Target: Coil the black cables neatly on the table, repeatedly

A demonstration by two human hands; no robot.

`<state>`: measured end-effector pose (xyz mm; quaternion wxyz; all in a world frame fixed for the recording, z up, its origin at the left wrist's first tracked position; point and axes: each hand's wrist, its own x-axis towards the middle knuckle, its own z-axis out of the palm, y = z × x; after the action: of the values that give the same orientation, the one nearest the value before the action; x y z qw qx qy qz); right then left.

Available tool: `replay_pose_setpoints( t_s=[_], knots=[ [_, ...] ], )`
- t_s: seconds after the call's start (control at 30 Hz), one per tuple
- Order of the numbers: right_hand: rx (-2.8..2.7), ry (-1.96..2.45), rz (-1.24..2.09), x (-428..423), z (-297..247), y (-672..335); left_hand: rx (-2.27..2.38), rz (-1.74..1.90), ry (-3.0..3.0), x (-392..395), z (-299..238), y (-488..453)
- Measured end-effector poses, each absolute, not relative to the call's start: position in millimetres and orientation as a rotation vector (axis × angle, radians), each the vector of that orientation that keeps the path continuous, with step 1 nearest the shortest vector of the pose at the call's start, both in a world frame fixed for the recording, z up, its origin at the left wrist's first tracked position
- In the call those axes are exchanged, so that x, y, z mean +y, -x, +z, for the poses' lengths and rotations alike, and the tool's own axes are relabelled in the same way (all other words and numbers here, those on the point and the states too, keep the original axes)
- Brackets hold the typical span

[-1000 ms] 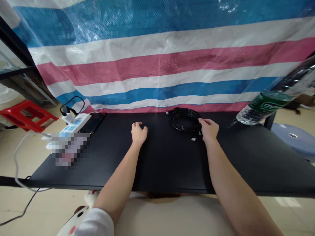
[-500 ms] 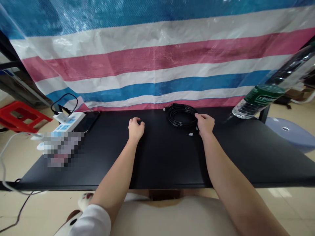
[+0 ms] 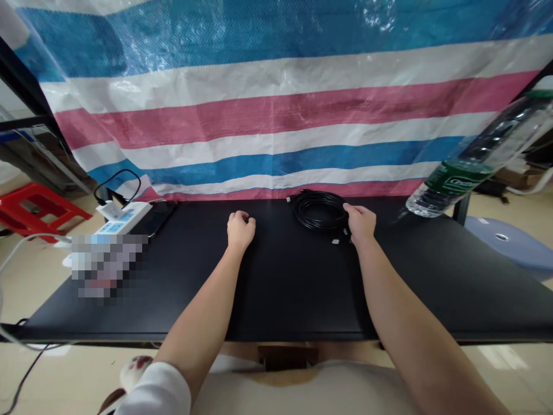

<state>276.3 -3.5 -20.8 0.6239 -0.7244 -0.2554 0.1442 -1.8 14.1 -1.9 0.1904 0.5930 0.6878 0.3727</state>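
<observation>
A coil of black cable [image 3: 318, 210] lies at the back middle of the black table [image 3: 285, 282]. My right hand [image 3: 360, 223] rests at the coil's right edge, its fingers closed on the cable there. Two small white connector ends [image 3: 335, 241] lie on the table just in front of the coil, by my right hand. My left hand [image 3: 241, 229] sits on the table to the left of the coil, fingers curled in, holding nothing.
A clear water bottle with a green label [image 3: 470, 164] stands at the back right. A white power strip [image 3: 118, 218] and a dark phone [image 3: 159, 217] lie at the back left. A striped tarp [image 3: 276, 98] hangs behind. A red stool [image 3: 37, 207] stands at the left and a bluish stool [image 3: 510, 245] at the right.
The head view has shifted a little up and down. Both hands stay where they were, the right one at the coil's edge, the left curled on the table.
</observation>
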Motion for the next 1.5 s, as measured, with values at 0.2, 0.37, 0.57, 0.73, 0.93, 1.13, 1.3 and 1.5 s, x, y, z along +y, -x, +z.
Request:
replay_pose_setpoints(
  t_s=[0.2,0.37,0.57,0.73,0.93,1.13,1.3,1.5],
  knots=[
    [-0.615,1.653,0.349,-1.9,-18.8,-274.4,1.931,1.044,-1.628,10.5,0.7,2.1],
    [-0.611,1.608,0.329,-0.4,-19.0,-272.7,1.928,1.053,-1.632,11.1,-0.7,2.3],
    [-0.616,1.637,0.360,-2.5,-18.5,-273.0,1.924,1.028,-1.652,13.0,-1.4,2.4],
    [-0.673,1.667,0.335,-3.5,-14.8,-276.0,1.906,1.033,-1.689,13.4,-4.0,2.7],
    [-0.763,1.365,0.391,-4.5,-6.9,-270.9,1.854,1.049,-1.715,12.9,-6.9,2.6],
    [-0.812,1.121,0.608,-8.0,-4.8,-259.4,1.497,1.191,-1.870,6.0,-13.2,-6.5],
    [-0.864,1.078,0.750,-11.9,-1.0,-247.9,1.303,1.149,-1.942,-2.3,-13.9,-17.7],
    [-0.801,1.032,0.665,-7.4,-6.4,-267.1,1.347,1.280,-1.647,-1.2,-11.4,-17.7]
  ],
)
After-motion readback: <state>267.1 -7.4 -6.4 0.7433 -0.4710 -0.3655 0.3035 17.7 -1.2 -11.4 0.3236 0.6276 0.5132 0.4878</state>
